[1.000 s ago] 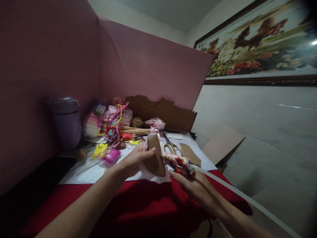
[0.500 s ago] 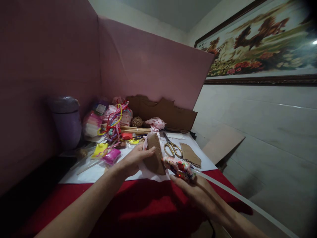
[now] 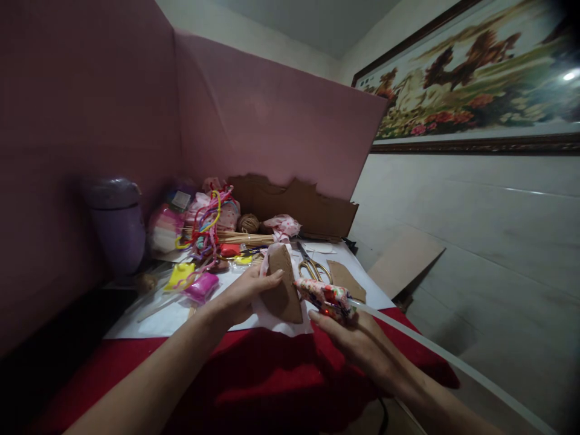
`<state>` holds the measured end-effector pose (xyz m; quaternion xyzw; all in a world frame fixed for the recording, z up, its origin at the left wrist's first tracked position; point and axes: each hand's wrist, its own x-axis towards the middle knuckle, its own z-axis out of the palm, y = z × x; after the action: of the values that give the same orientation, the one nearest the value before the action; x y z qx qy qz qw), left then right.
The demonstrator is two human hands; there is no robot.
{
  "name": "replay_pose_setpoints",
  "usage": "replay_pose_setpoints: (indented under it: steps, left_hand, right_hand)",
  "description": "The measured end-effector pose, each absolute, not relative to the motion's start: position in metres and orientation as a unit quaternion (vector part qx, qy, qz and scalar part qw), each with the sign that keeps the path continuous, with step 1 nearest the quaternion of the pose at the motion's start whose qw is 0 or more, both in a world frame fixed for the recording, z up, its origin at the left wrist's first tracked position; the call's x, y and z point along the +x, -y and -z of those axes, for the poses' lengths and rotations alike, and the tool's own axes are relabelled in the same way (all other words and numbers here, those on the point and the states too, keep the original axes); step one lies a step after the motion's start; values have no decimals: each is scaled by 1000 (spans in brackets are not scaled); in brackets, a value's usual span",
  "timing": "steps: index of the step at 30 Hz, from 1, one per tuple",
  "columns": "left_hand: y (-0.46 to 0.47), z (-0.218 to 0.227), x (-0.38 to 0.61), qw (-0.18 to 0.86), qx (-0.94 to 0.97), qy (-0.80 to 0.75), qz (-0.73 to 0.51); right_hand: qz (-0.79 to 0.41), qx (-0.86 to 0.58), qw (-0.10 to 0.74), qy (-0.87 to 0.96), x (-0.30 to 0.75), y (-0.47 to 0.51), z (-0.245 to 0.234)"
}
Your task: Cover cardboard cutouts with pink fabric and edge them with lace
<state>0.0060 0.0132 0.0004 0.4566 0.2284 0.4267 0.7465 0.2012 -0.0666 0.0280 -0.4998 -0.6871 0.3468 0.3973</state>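
Observation:
My left hand (image 3: 254, 290) pinches a piece of brown cardboard (image 3: 283, 296), thumb across its face, with pale pink fabric (image 3: 267, 258) showing behind its left edge. In my right hand (image 3: 351, 341) is a floral-patterned glue gun (image 3: 324, 296) with a small red light lit. A long translucent glue stick (image 3: 435, 350) runs out of its back toward the lower right. The gun's nozzle points at the cardboard's right edge; I cannot tell whether it touches. Gold-handled scissors (image 3: 315, 272) lie just behind the gun, beside another cardboard piece (image 3: 347, 281).
Yellow (image 3: 180, 277) and magenta packets (image 3: 202, 288), pipe cleaners (image 3: 211, 223), wooden sticks (image 3: 251, 237) and a twine ball (image 3: 248, 223) crowd the left and back. A purple bin (image 3: 115, 223) stands far left. Torn cardboard (image 3: 294, 208) leans at the back; red cloth (image 3: 272, 374) covers the front.
The glue gun's nozzle has shifted slightly up along the cardboard's right edge. Both hands keep their holds, and the whole view has moved a little.

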Motion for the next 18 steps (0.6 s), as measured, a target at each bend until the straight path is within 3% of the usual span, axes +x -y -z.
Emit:
replay_pose_setpoints:
  steps: [6, 13, 18]
  left_hand:
    - [-11, -4, 6, 747, 441, -229, -442]
    - [-11, -3, 6, 755, 435, -225, -435]
    - [-12, -2, 6, 757, 438, -223, -431]
  right_hand:
    - [-366, -469, 355, 721, 199, 74, -28]
    - [-353, -482, 412, 688, 202, 74, -35]
    - [-362, -502, 388, 683, 198, 68, -39]
